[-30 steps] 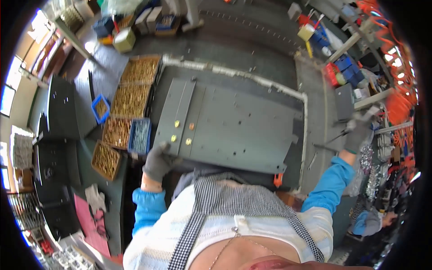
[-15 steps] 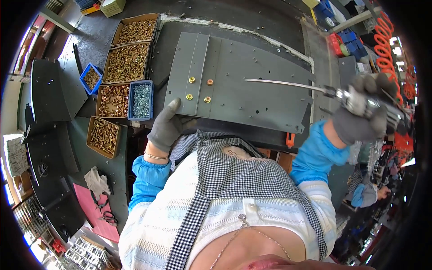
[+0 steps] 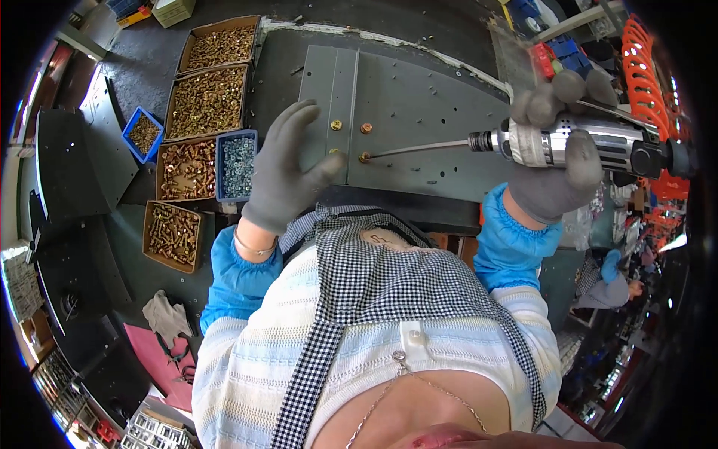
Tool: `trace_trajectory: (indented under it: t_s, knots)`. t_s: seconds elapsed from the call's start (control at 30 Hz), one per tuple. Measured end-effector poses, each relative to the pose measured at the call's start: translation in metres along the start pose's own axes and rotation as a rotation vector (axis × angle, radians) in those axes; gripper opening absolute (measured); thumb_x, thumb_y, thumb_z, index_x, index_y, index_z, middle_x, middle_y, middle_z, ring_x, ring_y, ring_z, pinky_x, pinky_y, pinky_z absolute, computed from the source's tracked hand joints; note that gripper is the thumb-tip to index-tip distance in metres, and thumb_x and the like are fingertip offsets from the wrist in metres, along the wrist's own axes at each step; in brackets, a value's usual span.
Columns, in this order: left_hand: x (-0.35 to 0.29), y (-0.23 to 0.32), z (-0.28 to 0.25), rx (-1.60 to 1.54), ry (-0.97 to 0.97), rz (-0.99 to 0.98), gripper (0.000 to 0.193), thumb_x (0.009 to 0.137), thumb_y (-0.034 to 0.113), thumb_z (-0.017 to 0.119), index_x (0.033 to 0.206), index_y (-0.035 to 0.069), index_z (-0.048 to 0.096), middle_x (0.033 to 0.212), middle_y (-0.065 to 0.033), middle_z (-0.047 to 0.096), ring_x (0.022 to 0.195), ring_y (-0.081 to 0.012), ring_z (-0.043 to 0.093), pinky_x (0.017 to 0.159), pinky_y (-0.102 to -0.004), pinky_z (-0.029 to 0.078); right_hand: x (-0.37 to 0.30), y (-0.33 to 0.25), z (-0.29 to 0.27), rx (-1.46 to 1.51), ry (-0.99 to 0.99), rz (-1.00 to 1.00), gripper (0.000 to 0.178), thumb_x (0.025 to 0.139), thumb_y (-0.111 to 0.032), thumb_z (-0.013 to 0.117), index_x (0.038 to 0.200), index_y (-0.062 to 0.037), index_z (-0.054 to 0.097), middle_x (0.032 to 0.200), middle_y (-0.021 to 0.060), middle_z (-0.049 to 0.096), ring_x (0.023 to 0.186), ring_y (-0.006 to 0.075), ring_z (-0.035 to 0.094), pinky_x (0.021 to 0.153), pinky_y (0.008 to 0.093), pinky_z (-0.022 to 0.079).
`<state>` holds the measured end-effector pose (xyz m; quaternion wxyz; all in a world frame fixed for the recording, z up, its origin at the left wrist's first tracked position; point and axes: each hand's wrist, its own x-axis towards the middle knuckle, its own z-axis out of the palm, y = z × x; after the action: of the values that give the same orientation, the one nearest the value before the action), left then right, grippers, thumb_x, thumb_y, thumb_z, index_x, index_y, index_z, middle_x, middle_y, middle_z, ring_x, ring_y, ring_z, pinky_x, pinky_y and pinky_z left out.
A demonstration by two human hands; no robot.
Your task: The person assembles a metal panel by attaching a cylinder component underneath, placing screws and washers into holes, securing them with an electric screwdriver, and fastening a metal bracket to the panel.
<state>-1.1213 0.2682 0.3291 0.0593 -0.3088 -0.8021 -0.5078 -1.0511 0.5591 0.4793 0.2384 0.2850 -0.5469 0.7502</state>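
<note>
My right hand (image 3: pixel 553 183), in a grey glove, is closed round a silver power screwdriver (image 3: pixel 609 142). Its long thin bit reaches left over a dark grey metal plate (image 3: pixel 400 93), and the tip is at the head of a copper-coloured bolt (image 3: pixel 364 157). Another copper bolt (image 3: pixel 366 128) and a yellowish bolt (image 3: pixel 336 125) sit in the plate just beyond. My left hand (image 3: pixel 280 176), gloved too, holds nothing; its fingers are spread over the plate's left edge. The left thumb partly hides a second yellowish bolt.
Left of the plate stand cardboard boxes of bolts (image 3: pixel 206 101), a blue bin of silver nuts (image 3: pixel 238 166) and a smaller blue bin (image 3: pixel 142 133). Dark bent panels (image 3: pixel 71 161) lie farther left. An orange coiled hose (image 3: pixel 639 75) hangs at the right, where another person (image 3: pixel 606 284) is visible.
The screwdriver has swung left and down, bringing its bit tip onto the near copper bolt. My left hand has left the plate's near edge and opened out farther up.
</note>
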Motion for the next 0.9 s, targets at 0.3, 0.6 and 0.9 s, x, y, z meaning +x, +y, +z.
trace_trajectory:
  t_s: [0.3,0.6,0.9]
  knots:
    - [0.014,-0.009,0.025,0.347,-0.292,0.176,0.081,0.073,0.035,0.086,0.143,0.010,0.056,0.153,-0.0152,0.052,0.149,-0.0420,0.040,0.121,-0.0524,0.036,0.042,0.005,-0.006,-0.020,-0.563,0.098,0.066,0.092,-0.018,0.071,0.151,-0.0041,0.045,0.126,0.0167,0.065,0.084,0.0209,0.065,0.066,0.0390,0.050]
    - [0.017,-0.014,0.023,0.271,-0.321,0.130,0.089,0.069,0.042,0.088,0.146,0.012,0.055,0.155,-0.0113,0.051,0.151,-0.0401,0.036,0.124,-0.0525,0.032,0.035,0.012,0.047,-0.214,-0.026,0.126,0.061,0.092,-0.015,0.068,0.147,0.0030,0.048,0.113,0.0160,0.069,0.084,0.0218,0.065,0.076,0.0379,0.053]
    - [0.017,-0.015,0.022,0.277,-0.322,0.118,0.084,0.073,0.043,0.086,0.144,0.012,0.057,0.153,-0.0113,0.053,0.151,-0.0383,0.037,0.125,-0.0517,0.028,0.032,0.031,0.083,0.280,0.084,0.193,0.069,0.085,0.012,0.072,0.149,0.0020,0.047,0.124,0.0289,0.068,0.105,0.0371,0.074,0.087,0.0423,0.068]
